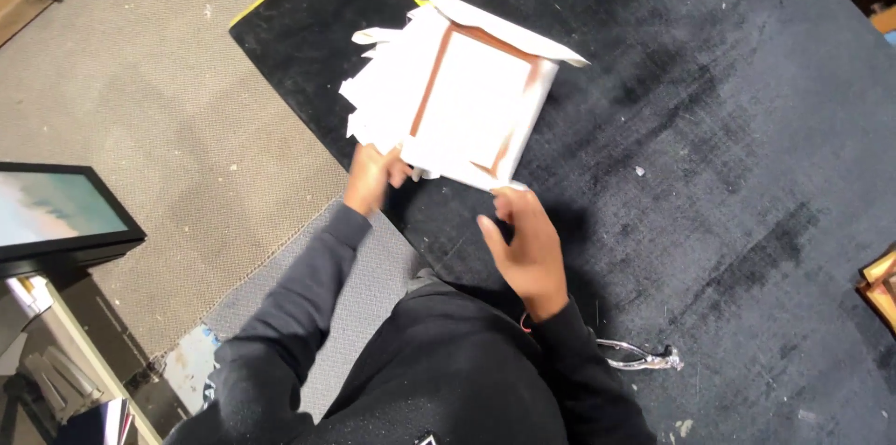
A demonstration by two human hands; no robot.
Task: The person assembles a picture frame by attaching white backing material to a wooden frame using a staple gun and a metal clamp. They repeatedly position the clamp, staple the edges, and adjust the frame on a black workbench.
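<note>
While the frame, half wrapped in torn white paper, lies tilted on the black mat at upper centre, its long axis running lower left to upper right, the left hand pinches its lower-left corner; the right hand, fingers loosely curled, touches the lower corner just above it

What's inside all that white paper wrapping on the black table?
A brown wooden frame shows where the white paper wrapping is open, with a white panel inside it. Paper covers its outer edges and back. The left hand grips the lower corner; the right hand touches the bottom edge.
</note>
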